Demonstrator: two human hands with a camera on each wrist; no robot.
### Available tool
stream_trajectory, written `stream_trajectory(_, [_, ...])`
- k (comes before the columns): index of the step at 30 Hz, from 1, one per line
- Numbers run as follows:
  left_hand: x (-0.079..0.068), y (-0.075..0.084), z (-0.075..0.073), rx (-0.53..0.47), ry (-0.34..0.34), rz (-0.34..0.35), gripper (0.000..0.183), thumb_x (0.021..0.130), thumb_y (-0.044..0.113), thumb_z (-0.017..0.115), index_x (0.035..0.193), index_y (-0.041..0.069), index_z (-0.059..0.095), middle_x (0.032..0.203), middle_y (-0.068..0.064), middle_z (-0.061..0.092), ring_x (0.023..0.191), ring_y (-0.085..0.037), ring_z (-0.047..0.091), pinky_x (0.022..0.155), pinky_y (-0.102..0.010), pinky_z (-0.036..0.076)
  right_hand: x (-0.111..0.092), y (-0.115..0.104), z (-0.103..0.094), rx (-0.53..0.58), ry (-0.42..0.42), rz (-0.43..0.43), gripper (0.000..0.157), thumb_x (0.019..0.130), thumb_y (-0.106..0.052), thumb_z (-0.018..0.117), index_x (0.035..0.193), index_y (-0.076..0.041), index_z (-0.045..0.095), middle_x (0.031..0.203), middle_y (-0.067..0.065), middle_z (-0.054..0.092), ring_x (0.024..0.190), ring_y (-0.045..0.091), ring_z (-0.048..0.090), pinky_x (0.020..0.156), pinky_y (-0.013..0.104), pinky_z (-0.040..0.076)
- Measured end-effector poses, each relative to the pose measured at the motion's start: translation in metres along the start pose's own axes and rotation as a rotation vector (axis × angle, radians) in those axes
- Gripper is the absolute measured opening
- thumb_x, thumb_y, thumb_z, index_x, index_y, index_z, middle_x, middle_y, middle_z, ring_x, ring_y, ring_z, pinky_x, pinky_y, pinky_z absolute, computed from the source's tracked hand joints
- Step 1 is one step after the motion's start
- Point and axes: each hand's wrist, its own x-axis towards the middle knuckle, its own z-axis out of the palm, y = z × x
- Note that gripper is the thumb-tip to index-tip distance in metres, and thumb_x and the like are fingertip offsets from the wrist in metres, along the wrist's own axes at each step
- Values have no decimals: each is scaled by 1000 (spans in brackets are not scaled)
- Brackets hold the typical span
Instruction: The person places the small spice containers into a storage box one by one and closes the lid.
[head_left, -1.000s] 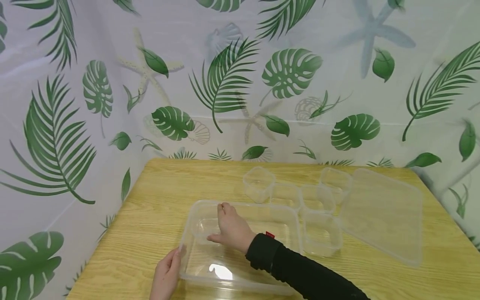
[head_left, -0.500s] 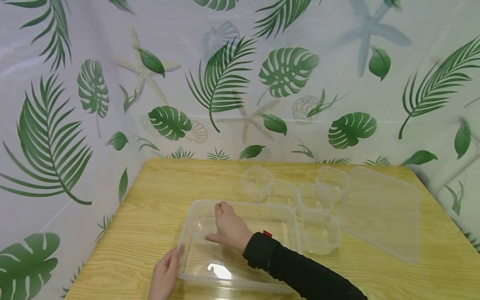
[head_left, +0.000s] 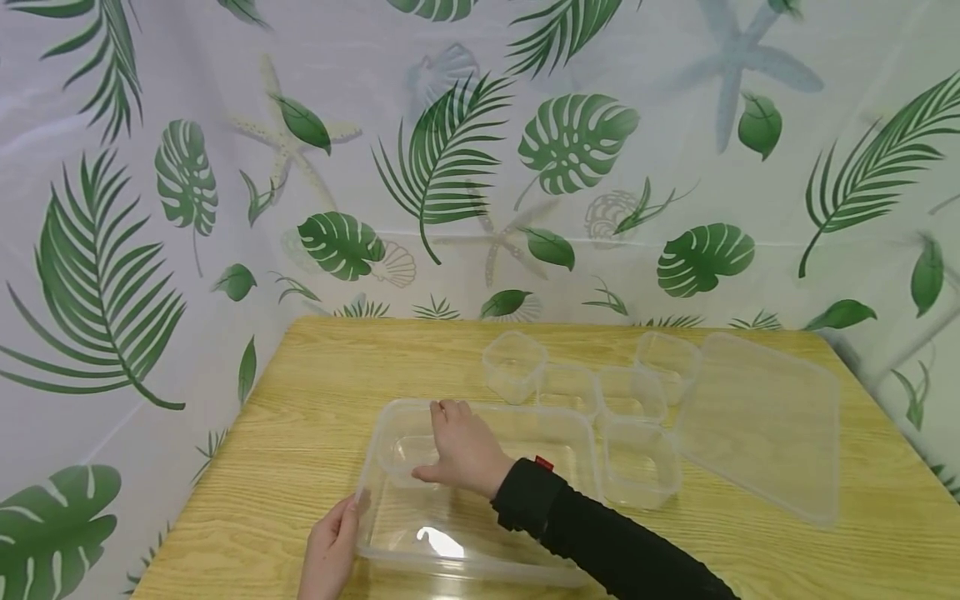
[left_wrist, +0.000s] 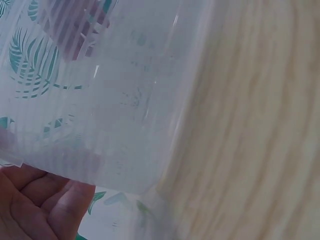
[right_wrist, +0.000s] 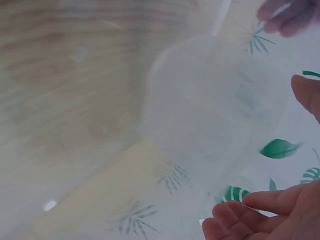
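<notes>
A large clear rectangular plastic box [head_left: 480,570] stands without a lid on the table. At its left rim my left hand [head_left: 331,546] grips the wall, thumb on top; the left wrist view shows curled fingers [left_wrist: 70,207] at the box's edge. My right hand [head_left: 467,452] reaches inside the box at the back left corner. There it holds a small clear plastic container [head_left: 408,458], thumb and fingers spread across its sides. In the right wrist view the small container [right_wrist: 200,100] is blurred and see-through, so the exact contact of the fingertips is hard to make out.
Several more small clear containers [head_left: 641,467] stand behind and to the right of the box. A flat translucent lid [head_left: 765,433] lies farther right. The wooden table [head_left: 247,467] meets a leaf-patterned cloth [head_left: 480,167] at the back and left.
The head view has shifted slightly. My right hand has barely moved, its fingers and wrist a little higher at the small container. My left hand stays on the rim.
</notes>
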Motion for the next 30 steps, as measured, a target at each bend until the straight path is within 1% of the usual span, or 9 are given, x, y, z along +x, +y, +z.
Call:
stream_trajectory(3, [0, -1, 0, -2, 0, 8, 35, 96, 12, 35, 114, -13, 51, 111, -27, 54, 107, -39, 48, 88, -48, 38, 0, 1, -13, 34, 6, -20, 84, 72, -52, 64, 126, 7, 40, 121, 20, 45, 108, 30, 44, 86, 33, 42])
stream_trajectory(9, [-1, -1, 0, -1, 0, 5, 36, 96, 14, 34, 115, -11, 51, 111, -26, 55, 107, -38, 48, 88, -48, 39, -3, 5, -48, 189, 54, -25, 78, 74, -42, 67, 128, 7, 38, 124, 21, 43, 113, 32, 41, 89, 35, 40])
stream_trajectory(16, [0, 0, 0, 8, 1, -19, 39, 97, 21, 36, 114, -9, 53, 110, -24, 56, 108, -36, 47, 90, -47, 37, -18, 11, -87, 305, 84, -17, 76, 75, -34, 69, 130, 5, 35, 127, 20, 40, 117, 30, 38, 93, 36, 36])
stream_trajectory(20, [1, 0, 0, -1, 3, -26, 40, 97, 22, 36, 115, -8, 53, 110, -23, 56, 109, -36, 47, 91, -47, 36, -28, 16, -105, 352, 85, 13, 76, 75, -32, 70, 132, 3, 34, 130, 18, 39, 119, 29, 37, 94, 36, 35])
stream_trajectory(23, [1, 0, 0, -7, 6, -31, 38, 96, 21, 37, 115, -8, 54, 111, -22, 56, 109, -35, 47, 91, -47, 36, -37, 23, -114, 370, 92, 31, 77, 74, -32, 70, 132, 3, 33, 131, 18, 38, 120, 29, 36, 93, 37, 36])
stream_trajectory(30, [0, -1, -1, 3, 12, 7, 36, 96, 17, 37, 114, -9, 54, 110, -23, 57, 108, -34, 48, 90, -46, 37, -63, 49, -126, 380, 148, 78, 78, 74, -29, 71, 132, 4, 32, 133, 21, 34, 119, 34, 35, 91, 45, 36])
